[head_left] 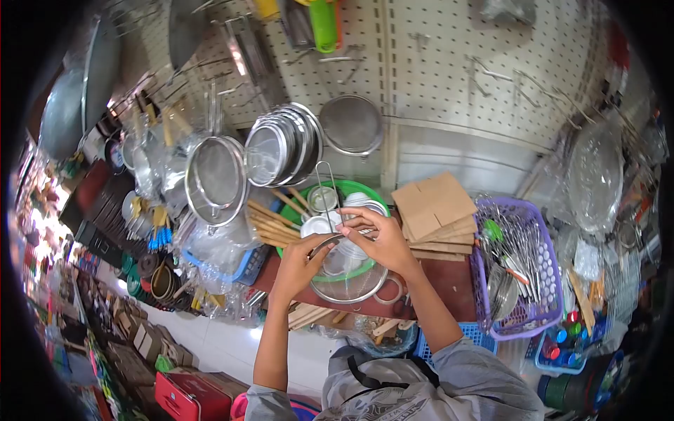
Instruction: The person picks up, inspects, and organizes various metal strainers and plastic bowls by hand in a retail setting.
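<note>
Both hands hold a round wire-mesh strainer [349, 286] in front of the body, its thin wire handle pointing up and away. On the strainer's left rim, my left hand [306, 263] is closed with the fingers curled. My right hand [375, 237] pinches near the base of the handle, thumb and fingertips together. Behind the hands stands a green basin [348, 186] with white bowls [323, 199] in it. Part of the rim is hidden by my fingers.
Strainers [275, 151] hang on the pegboard [449, 77] ahead. Right of the basin lie cardboard pieces [434, 205] and a purple basket [546, 309] of metal utensils. Wooden handles [272, 226] stick out left. A red box [189, 398] is at the lower left.
</note>
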`<state>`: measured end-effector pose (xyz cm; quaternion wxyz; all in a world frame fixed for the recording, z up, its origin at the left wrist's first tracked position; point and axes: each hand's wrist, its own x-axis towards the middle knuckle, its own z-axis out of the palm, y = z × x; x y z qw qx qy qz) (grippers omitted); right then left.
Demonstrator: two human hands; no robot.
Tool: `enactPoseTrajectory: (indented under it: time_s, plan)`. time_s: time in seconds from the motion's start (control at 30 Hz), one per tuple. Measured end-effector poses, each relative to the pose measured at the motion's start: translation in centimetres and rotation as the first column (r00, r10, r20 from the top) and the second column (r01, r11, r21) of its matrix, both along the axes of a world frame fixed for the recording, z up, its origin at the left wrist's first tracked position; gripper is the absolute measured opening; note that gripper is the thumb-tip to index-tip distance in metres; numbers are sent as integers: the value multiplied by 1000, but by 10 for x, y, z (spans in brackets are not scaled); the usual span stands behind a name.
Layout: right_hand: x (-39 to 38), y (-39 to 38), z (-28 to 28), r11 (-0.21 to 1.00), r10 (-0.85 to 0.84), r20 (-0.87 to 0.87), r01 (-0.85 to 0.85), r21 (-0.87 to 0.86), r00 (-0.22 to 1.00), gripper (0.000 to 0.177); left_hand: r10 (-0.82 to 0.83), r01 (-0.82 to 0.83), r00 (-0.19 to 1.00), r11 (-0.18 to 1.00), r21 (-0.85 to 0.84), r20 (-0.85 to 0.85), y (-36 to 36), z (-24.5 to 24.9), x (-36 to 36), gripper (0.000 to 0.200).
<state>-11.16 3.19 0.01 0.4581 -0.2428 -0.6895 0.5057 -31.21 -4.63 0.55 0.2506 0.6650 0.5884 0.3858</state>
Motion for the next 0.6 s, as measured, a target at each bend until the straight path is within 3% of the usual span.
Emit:
enactPoseTrajectory:
  time_s: [0.1, 0.13, 0.23, 0.37, 0.4, 0.5, 0.6]
  plan:
    - [-26, 6, 7, 999, 31, 40, -32, 37, 999, 35, -5, 11, 998, 995, 94, -64, -2, -3, -22, 29]
    - [-36, 11, 2, 997, 36, -36, -34, 62, 999, 34, -15, 16, 1000, 995, 99, -15, -1, -4, -25, 28]
    - [-47, 14, 15, 994, 5, 2, -6, 112, 1000, 33, 11, -6, 998, 997, 78, -65, 0, 14, -29, 30]
    - [-54, 17, 35, 967, -149, -13, 148, 207, 989, 32, -57, 67, 996, 982, 179, -61, 15, 38, -30, 49]
    - [-54, 16, 45, 969, -171, -25, 173, 179, 985, 33, -54, 91, 992, 937, 336, -117, 26, 40, -31, 61]
    - [-54, 29, 59, 892, -293, -24, 282, 353, 956, 35, -47, 29, 999, 855, 518, 21, 52, 64, -27, 65]
    - [-55, 43, 81, 784, -441, 43, 362, 504, 897, 39, -116, -6, 974, 850, 527, 197, 85, 87, -31, 75]
